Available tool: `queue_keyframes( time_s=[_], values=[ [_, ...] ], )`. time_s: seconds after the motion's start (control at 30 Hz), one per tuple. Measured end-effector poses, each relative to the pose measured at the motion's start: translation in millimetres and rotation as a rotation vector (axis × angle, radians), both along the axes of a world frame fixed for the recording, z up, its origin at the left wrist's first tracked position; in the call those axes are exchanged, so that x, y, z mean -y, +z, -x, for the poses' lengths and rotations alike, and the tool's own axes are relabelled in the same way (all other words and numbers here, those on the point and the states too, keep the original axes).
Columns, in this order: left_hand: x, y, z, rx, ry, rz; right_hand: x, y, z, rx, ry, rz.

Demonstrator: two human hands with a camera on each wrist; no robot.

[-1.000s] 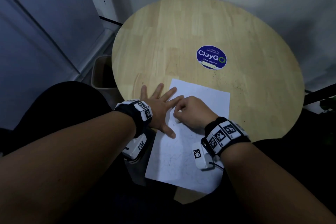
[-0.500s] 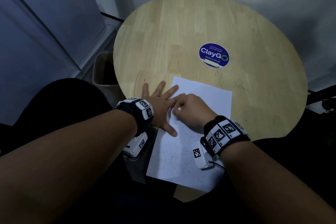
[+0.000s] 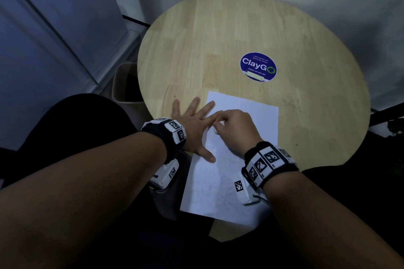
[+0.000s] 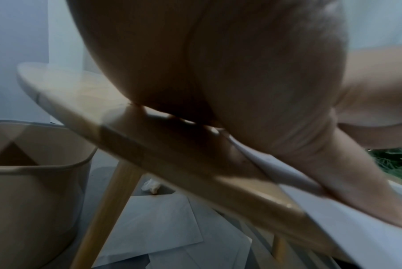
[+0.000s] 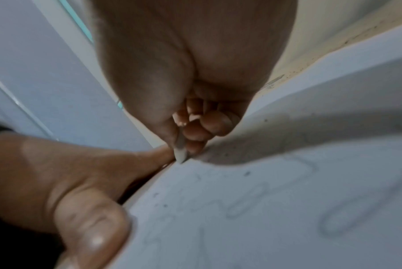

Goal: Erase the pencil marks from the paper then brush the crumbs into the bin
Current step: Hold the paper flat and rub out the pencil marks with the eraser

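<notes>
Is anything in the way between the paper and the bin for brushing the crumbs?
Yes. The left hand lies flat on the paper's left edge, on the side facing the bin down beside the table. The right hand pinches the eraser right next to it.

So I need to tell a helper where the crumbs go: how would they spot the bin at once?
Start at the round wooden table with the blue ClayGo sticker. Look down past its left edge, on the person's left, to the floor by the grey wall. The bin stands there, partly under the tabletop: a beige, open-topped tub with rounded corners, the only container in view.
</notes>
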State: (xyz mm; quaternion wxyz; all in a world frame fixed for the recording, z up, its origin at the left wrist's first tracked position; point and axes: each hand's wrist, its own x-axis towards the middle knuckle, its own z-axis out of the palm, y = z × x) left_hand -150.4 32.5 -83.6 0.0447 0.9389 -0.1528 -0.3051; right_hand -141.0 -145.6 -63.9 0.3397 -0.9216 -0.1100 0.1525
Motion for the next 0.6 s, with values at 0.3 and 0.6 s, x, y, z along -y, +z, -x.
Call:
queue_keyframes(
  time_s=[0.3, 0.6],
  values=[
    [-3.4, 1.7, 3.5, 0.034, 0.004, 0.017, 14.8, -4.7, -4.7, -0.377, -0.349, -0.377],
    [-5.0, -0.9, 2.2, 0.036, -0.065, -0.052, 21.2, -4.1, -5.8, -0.391, -0.327, -0.357]
  ],
)
